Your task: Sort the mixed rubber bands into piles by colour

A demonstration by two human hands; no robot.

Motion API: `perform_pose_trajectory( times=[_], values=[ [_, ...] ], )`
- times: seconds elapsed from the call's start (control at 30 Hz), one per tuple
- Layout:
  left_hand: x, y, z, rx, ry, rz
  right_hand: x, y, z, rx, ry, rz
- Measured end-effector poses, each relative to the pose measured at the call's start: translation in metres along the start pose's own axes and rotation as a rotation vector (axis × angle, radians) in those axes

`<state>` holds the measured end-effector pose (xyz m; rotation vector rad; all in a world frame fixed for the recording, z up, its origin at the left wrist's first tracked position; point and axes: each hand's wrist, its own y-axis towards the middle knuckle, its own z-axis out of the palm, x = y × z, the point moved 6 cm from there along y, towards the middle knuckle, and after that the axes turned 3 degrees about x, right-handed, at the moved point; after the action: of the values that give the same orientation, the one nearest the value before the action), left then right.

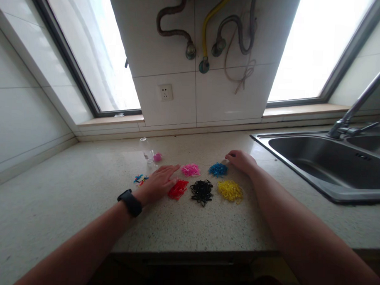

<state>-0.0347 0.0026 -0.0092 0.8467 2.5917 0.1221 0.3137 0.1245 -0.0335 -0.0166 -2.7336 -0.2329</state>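
Several piles of small rubber bands lie on the speckled countertop (202, 230). My left hand (160, 182), with a black watch on its wrist, rests flat with fingers stretched beside the red pile (178, 189) and the pink pile (190, 170). Just right of the blue pile (218, 169) is my right hand (241, 161), its fingers curled together at the tips; whether anything sits between them is too small to see. The black pile (202, 191) and yellow pile (230, 191) lie nearer the front edge. Left of my left hand is a small mixed-colour group of bands (140, 180), partly hidden.
A clear container (147, 151) stands behind my left hand, with a pink object (157, 157) beside it. To the right, a steel sink (301, 175) with a faucet (343, 127) is set into the counter. A tiled wall with a socket (165, 92) and pipes rises behind.
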Motion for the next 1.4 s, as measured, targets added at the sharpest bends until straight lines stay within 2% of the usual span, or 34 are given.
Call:
perform_pose_trajectory(
  times=[0.23, 0.33, 0.43, 0.57, 0.73, 0.8, 0.9, 1.0, 1.13, 1.4],
  values=[
    [0.011, 0.002, 0.012, 0.136, -0.024, -0.076, 0.005, 0.000, 0.001, 0.002, -0.005, -0.016],
    [0.016, 0.000, 0.011, 0.140, -0.089, -0.085, 0.006, 0.000, 0.001, 0.014, 0.002, -0.011],
    [0.021, -0.001, 0.010, 0.101, -0.142, -0.082, 0.006, -0.001, 0.000, 0.017, 0.015, -0.015],
    [0.023, -0.003, 0.004, -0.023, -0.205, -0.061, 0.005, 0.000, 0.000, 0.015, 0.017, -0.012],
    [0.027, -0.007, -0.022, -0.168, -0.154, 0.002, 0.002, 0.002, 0.002, 0.020, 0.033, -0.014],
    [0.041, -0.010, -0.040, -0.234, -0.143, 0.004, 0.000, 0.003, 0.002, 0.018, 0.036, -0.014],
    [0.083, -0.023, -0.067, -0.404, -0.180, -0.095, 0.000, 0.004, 0.002, 0.016, 0.043, -0.013],
    [0.125, -0.040, -0.079, -0.468, -0.248, -0.203, 0.000, 0.004, 0.002, 0.018, 0.041, -0.018],
    [0.161, -0.057, -0.072, -0.462, -0.372, -0.329, 0.000, 0.003, 0.002, 0.011, 0.035, -0.027],
    [0.184, -0.055, -0.055, -0.399, -0.389, -0.394, 0.002, 0.004, 0.004, 0.006, 0.041, -0.070]
  ],
)
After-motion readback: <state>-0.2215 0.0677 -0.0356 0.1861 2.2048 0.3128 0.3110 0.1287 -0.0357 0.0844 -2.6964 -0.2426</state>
